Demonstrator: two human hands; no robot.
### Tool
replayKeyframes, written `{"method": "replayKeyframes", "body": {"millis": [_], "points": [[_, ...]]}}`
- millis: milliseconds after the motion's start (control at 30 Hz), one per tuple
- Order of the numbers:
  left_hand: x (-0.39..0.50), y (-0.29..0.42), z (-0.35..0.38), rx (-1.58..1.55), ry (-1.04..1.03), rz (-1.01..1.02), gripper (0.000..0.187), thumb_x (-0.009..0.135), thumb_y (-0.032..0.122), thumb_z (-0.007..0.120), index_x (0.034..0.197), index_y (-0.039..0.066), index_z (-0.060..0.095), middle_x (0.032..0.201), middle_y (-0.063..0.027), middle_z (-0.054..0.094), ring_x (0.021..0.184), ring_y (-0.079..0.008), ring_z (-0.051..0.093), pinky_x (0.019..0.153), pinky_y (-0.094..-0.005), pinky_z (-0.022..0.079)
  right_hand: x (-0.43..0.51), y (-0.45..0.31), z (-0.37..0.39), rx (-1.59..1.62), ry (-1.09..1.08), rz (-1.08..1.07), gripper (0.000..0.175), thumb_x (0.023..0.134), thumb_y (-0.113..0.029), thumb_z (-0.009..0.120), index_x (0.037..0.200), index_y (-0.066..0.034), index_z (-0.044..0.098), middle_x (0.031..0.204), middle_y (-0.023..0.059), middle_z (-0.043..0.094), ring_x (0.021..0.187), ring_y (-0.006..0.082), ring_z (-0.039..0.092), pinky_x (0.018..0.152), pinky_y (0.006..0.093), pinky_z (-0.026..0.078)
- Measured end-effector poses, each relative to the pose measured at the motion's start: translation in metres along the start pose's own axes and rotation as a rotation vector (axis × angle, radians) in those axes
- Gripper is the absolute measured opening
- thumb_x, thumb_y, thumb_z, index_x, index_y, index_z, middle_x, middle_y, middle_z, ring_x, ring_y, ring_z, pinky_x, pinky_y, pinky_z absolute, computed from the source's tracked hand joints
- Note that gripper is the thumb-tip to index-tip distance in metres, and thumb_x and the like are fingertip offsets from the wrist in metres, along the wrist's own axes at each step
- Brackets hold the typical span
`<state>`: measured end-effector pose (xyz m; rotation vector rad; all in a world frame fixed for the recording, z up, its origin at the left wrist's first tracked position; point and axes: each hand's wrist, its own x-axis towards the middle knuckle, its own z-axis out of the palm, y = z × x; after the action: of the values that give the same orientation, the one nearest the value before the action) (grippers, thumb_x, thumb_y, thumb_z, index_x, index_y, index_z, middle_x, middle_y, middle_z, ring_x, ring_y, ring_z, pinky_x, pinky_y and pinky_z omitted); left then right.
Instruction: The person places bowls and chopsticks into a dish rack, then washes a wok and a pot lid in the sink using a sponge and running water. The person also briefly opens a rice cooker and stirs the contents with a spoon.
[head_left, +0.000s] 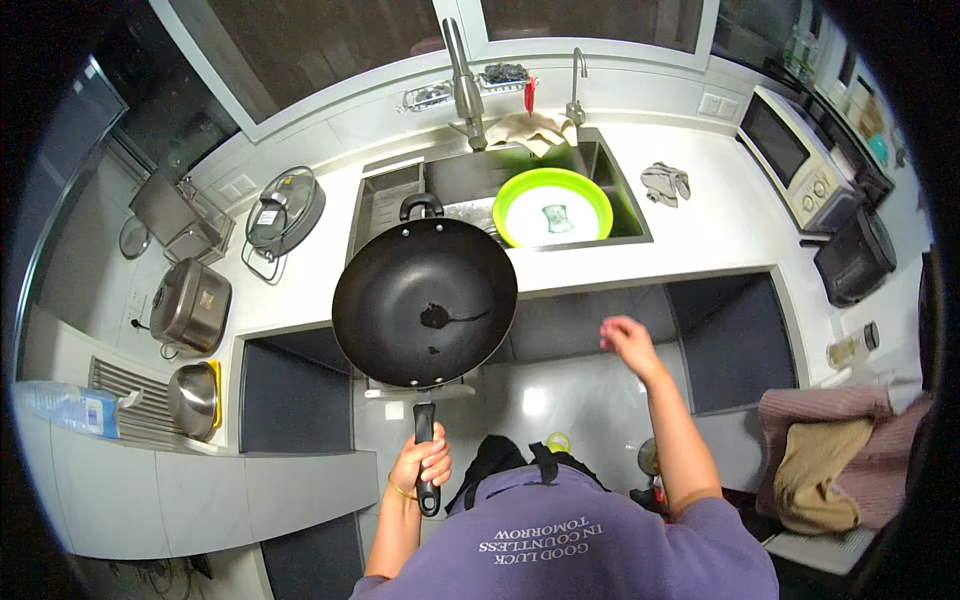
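Observation:
My left hand (424, 466) is closed around the long black handle of a wok (405, 270). Its dark inside faces up, with a small wet patch and a thin streak near the middle. The wok is held in front of the counter and covers part of the sink's near edge; its black helper handle points away from me. My right hand (628, 343) hangs in the air to the right of the wok with nothing visible in it; its fingers look loosely curled. Beyond, a lime-green basin (606, 214) with whitish contents and a green sponge (557, 218) sits in the steel sink (640, 226).
A faucet (466, 94) rises behind the sink, with a beige cloth (534, 130) beside it. A grey rag (666, 184) lies right of the sink. Lidded cookware (289, 206), a rice cooker (196, 304) and a steel bowl (191, 401) stand left. A microwave (795, 161) stands right.

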<state>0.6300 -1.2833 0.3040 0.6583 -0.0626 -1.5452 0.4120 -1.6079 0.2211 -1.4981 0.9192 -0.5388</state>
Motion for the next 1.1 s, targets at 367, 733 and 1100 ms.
{"method": "replayKeyframes", "body": {"millis": [367,733,1100], "points": [[0.129,0.057,0.004,-0.038,-0.003,-0.005,0.006,0.081,0.005,0.045,0.082,0.010,0.042,0.049,0.0028,0.034,0.034,-0.0071,0.032,0.034,-0.0235,0.030,0.191,-0.120,0.005,0.028,-0.039,-0.127,0.020,0.082,-0.016,0.048,0.097,-0.0025,0.053,0.088,0.0043,0.060,0.075,0.0113,0.056,0.063,0.0226,0.041],[0.193,0.056,0.036,-0.066,0.129,0.020,0.011,0.079,0.002,0.048,0.075,0.010,0.040,0.048,0.0028,0.034,0.033,-0.0081,0.035,0.034,-0.0233,0.030,0.400,-0.165,0.094,-0.225,-0.312,-0.357,0.025,0.076,-0.018,0.052,0.089,0.0028,0.056,0.077,0.0095,0.060,0.071,0.0150,0.056,0.065,0.0267,0.044],[0.228,0.036,0.073,-0.085,0.263,0.079,0.012,0.077,0.000,0.047,0.077,0.009,0.040,0.048,0.0024,0.034,0.032,-0.0089,0.034,0.034,-0.0250,0.029,0.520,-0.159,0.193,-0.059,-0.539,-0.373,0.040,0.070,-0.030,0.055,0.096,0.0000,0.054,0.095,0.0209,0.056,0.091,0.0336,0.053,0.076,0.0345,0.041]]}}
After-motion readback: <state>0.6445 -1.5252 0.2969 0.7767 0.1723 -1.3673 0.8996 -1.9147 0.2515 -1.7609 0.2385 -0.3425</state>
